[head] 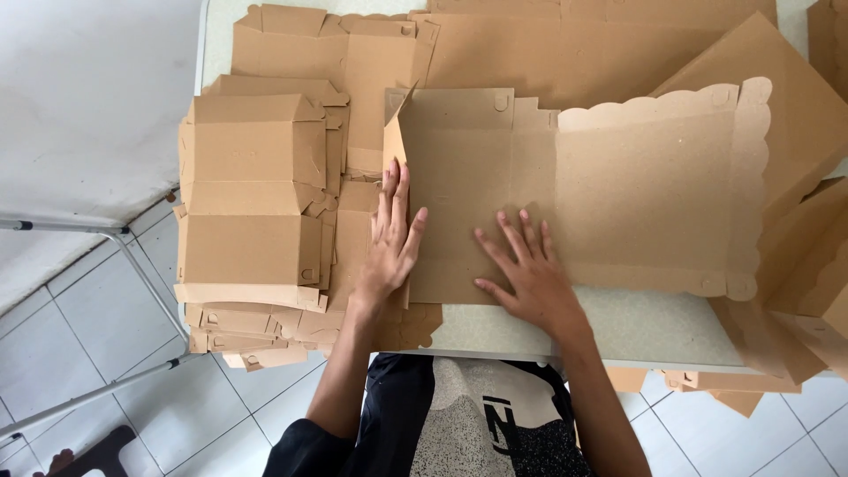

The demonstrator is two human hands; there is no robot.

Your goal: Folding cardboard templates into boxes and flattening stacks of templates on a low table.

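Note:
A flat brown cardboard box blank (618,185) with scalloped edges lies across the table in front of me. My left hand (393,238) presses along its left fold line, fingers straight, and the left flap (395,132) stands partly raised beside it. My right hand (521,265) lies flat, fingers spread, on the blank's near left panel. Neither hand grips anything.
A stack of folded cardboard blanks (252,212) sits at the table's left end. More cardboard sheets (548,44) lie at the back, and others (804,265) pile up on the right. The pale table edge (495,340) runs near my body. Metal legs (132,256) stand on the tiled floor.

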